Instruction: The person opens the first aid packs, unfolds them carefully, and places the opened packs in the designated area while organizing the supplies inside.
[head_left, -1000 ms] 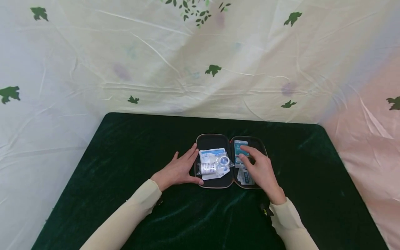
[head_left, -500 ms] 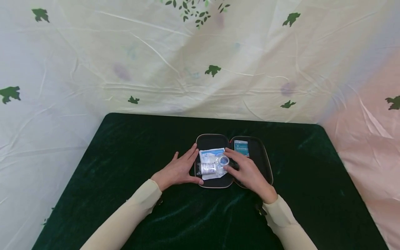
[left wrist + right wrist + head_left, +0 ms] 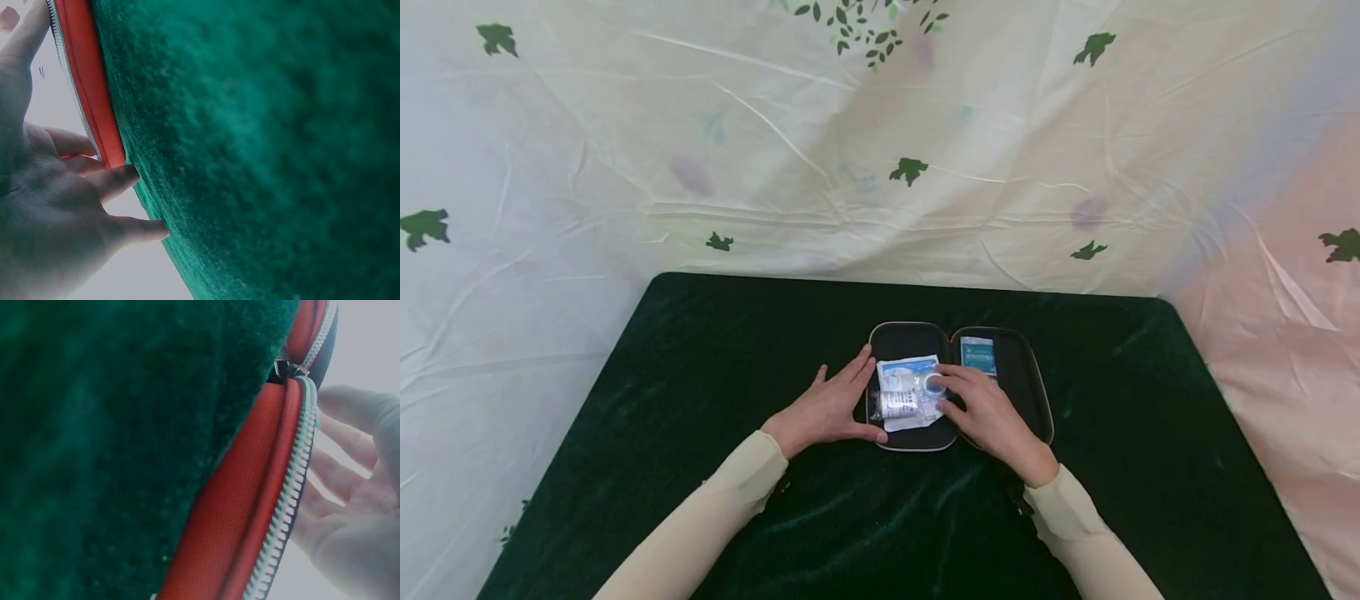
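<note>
A black-lined zip case [image 3: 910, 340] lies unfolded on the table, its red outer side [image 3: 240, 494] visible in the wrist views. Along its left rim rests my left hand [image 3: 829, 408], fingers spread, thumb at the near corner. The left half holds a white-and-blue packet [image 3: 910, 367], a labelled white roll or bottle [image 3: 898, 404] in clear plastic and a clear ring-shaped roll [image 3: 931, 382]. My right hand [image 3: 992, 417] reaches over the hinge, index finger and thumb at the ring-shaped roll, fingers gently bent. A teal packet [image 3: 977, 354] sits in the right half, partly covered by that hand.
Dark green velvet [image 3: 760, 350] covers the table. A pale cloth backdrop [image 3: 790, 167] with green leaf and bird-like prints rises behind it and at both sides. A metal zip [image 3: 284, 506] runs along the case's edge.
My right hand has moved left from the packets in the right half to the ring-shaped roll in the left half, then slightly further left. My left hand has stayed put.
</note>
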Tool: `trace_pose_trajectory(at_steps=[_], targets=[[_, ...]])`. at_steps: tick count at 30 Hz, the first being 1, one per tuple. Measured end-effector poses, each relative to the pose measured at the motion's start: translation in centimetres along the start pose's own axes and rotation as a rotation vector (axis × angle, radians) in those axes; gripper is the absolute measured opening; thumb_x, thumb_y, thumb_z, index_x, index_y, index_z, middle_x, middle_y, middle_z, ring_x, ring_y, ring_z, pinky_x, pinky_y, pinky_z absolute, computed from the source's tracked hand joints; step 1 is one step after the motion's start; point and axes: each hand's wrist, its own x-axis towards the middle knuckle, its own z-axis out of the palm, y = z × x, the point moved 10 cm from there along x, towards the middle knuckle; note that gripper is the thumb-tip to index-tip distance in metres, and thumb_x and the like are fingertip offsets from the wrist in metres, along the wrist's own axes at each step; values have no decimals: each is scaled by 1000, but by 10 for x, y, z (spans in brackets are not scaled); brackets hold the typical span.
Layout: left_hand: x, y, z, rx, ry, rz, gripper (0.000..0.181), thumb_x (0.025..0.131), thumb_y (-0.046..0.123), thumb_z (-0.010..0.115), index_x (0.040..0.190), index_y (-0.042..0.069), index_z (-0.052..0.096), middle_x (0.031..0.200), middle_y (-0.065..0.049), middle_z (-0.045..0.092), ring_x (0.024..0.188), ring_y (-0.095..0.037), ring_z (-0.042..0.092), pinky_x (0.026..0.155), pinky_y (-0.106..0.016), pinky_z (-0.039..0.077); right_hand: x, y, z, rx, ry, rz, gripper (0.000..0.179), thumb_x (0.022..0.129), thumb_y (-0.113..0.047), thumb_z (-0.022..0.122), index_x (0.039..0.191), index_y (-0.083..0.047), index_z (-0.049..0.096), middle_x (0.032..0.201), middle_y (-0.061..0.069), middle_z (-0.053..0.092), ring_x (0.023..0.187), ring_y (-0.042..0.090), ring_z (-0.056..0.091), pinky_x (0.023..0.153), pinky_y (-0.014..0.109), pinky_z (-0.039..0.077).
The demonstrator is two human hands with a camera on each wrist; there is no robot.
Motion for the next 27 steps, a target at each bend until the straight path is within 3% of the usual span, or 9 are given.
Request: trace_pose_trajectory(at_steps=[13, 21, 27], targets=[[2, -2, 0, 12, -10, -10, 119, 82, 71, 74, 167, 12, 14, 174, -5, -4, 157, -29, 19, 122, -67, 11, -7, 3, -24, 79, 170, -12, 16, 98, -10, 73, 113, -9, 77, 128, 9, 71, 116, 27, 69, 93, 49, 58], [2, -3, 1, 16, -20, -21, 120, 82, 72, 74, 167, 13, 13, 174, -4, -5, 158, -28, 18, 122, -67, 10, -17, 32, -54, 64, 324, 120, 16, 98, -8, 72, 113, -4, 76, 123, 13, 73, 112, 32, 69, 93, 55, 56], [2, -4, 2, 16, -16, -21, 120, 82, 73, 73, 167, 14, 13, 174, -3, -5, 158, -28, 17, 122, -67, 10, -22, 52, -53, -5, 278, 167, 16, 98, -5, 71, 113, -1, 76, 126, 19, 70, 112, 37, 67, 94, 58, 54]])
